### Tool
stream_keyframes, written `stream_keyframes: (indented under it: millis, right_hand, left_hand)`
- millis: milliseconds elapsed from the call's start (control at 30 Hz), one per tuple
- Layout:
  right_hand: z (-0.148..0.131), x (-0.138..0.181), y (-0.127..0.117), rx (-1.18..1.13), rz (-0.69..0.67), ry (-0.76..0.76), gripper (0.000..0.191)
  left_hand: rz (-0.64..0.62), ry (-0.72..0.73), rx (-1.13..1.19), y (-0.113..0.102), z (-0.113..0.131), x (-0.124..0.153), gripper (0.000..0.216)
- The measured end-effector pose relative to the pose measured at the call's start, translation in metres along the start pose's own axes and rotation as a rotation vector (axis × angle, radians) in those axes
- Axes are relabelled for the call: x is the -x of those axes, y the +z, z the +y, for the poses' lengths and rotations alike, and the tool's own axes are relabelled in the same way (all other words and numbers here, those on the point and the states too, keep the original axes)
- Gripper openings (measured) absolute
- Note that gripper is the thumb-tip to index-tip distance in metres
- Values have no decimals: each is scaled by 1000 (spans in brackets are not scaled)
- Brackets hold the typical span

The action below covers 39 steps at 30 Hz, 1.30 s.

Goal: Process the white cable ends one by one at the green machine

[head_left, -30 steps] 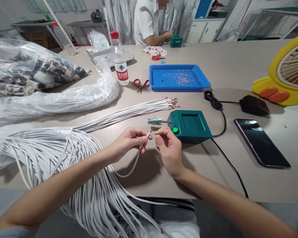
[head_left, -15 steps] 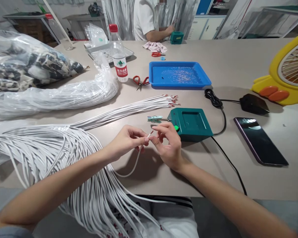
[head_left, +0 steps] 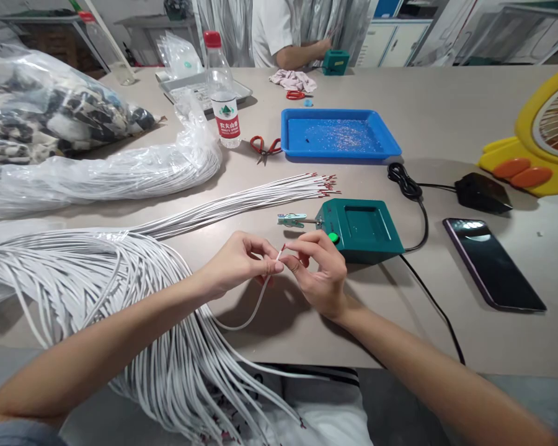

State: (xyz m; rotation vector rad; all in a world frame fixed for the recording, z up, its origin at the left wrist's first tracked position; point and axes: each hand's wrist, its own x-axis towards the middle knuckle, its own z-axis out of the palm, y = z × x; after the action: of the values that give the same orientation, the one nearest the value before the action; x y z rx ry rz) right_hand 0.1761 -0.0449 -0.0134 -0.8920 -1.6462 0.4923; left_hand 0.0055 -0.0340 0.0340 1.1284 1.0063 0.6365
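My left hand (head_left: 244, 263) pinches a white cable (head_left: 261, 294) just below its end, between thumb and fingers. Reddish-brown wire tips stick out of that end. My right hand (head_left: 323, 269) has its thumb and index fingertip on the cable's end, its other fingers curled. From my left hand the cable loops down toward a large bundle of white cables (head_left: 153, 310), which hangs over the table edge onto my lap. Just behind my right hand stands a green machine (head_left: 363, 229) with a green button. A pale clip-like piece (head_left: 292, 220) is on its shaft.
Stripped cables (head_left: 260, 192) lie behind my hands. Farther back are a blue tray (head_left: 339, 155) with scraps, red-handled scissors (head_left: 263, 150) and a water bottle (head_left: 226, 118). To the right are a phone (head_left: 495, 263), a black adapter (head_left: 482, 192) and a yellow fan (head_left: 523, 170). A co-worker (head_left: 276, 37) sits opposite.
My right index fingertip has come down onto the cable's wire end. The view has shifted slightly. My left hand keeps its pinch on the cable.
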Motion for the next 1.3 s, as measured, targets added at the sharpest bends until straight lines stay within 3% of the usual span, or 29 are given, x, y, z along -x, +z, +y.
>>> stream_keyframes:
  millis: [267,467,600,1000,1300]
  right_hand:
    - [-6,-3,0,-64,-19,78,4]
    - [-6,-4,-1,-312,-99,366,19]
    - [-3,-7,-1,-462,-145,463,22]
    - [-6,-13,-1,-509,-183,520,17]
    - [-5,-13,-2,-450,-288,520,19]
  left_hand:
    - [13,7,-1,0,0,-1,29]
    - [34,-21,-11,0,0,-2,29]
    - [42,-36,-27,-1,-1,-2,28]
    - [38,-9,-91,0,-3,-3,28]
    - [48,-5,-67,0,0,-3,27]
